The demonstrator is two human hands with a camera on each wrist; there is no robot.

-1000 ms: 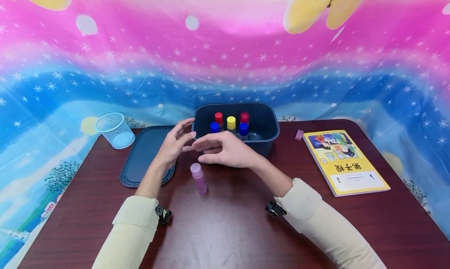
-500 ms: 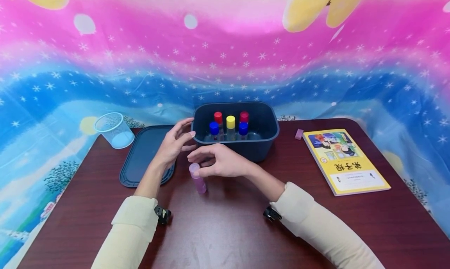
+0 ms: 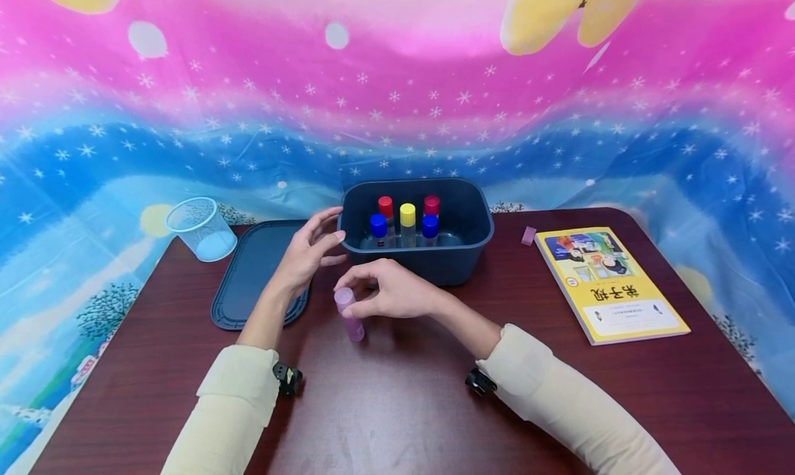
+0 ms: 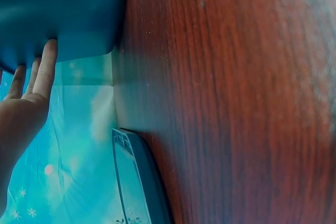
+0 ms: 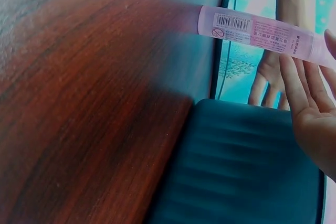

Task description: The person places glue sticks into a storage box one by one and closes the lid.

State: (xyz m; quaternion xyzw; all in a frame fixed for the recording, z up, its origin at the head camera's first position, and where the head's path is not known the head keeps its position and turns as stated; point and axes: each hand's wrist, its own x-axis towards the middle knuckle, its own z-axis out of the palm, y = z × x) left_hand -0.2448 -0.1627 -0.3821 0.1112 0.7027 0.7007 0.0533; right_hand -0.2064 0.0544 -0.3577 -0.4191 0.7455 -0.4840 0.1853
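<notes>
My right hand (image 3: 397, 292) pinches the upper part of an upright purple glue stick (image 3: 351, 323) between thumb and fingers. In the right wrist view, the glue stick (image 5: 252, 31) shows a barcode and small print, and its base is at the table. My left hand (image 3: 310, 247) touches the left side of a dark grey plastic bin (image 3: 422, 261) with extended fingers. In the left wrist view, those fingertips press on the wall of the bin (image 4: 63, 14). Inside the bin stand several clear-bodied tubes, among them a yellow-capped one (image 3: 407, 216), a red-capped one (image 3: 386, 207) and a blue-capped one (image 3: 378, 225).
A dark flat lid (image 3: 257, 268) lies left of the bin, partly under the left forearm. Beyond it stands a light blue mesh cup (image 3: 201, 230). On the right lie a yellow book (image 3: 611, 285) and a small pink block (image 3: 528, 237). A patterned cloth (image 3: 397, 81) hangs behind the table.
My right hand has come down and toward me from in front of the bin and now grips the glue stick. The left hand has stayed at the bin's side.
</notes>
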